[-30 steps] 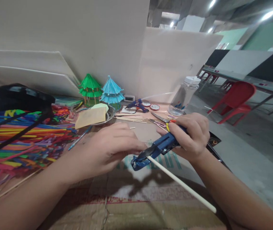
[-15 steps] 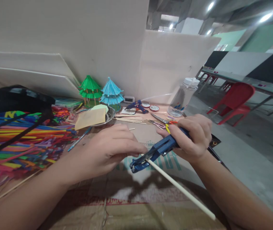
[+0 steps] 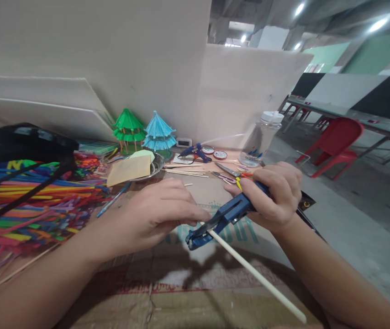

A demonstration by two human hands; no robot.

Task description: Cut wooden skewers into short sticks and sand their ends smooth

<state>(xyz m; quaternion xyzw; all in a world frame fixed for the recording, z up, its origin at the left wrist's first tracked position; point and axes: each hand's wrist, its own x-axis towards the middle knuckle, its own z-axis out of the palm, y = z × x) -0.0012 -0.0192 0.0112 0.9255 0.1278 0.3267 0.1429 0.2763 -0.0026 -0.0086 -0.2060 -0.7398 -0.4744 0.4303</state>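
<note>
Mid-frame, the pale wooden stick (image 3: pixel 256 274) now shows beyond the blue plier-like cutter (image 3: pixel 234 209), seemingly seated; right hand (image 3: pixel 277 194) clamps cutter, left hand's (image 3: pixel 166 205) fingertip hold unclear.

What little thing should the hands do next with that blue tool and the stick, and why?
Probably the right hand should gently squeeze the blue tool. The pale stick lies between the tool's jaws, and that hand is wrapped around the handle end. The left hand is right by the stick's short end, so its fingertips should stay clear of the jaws.
</note>
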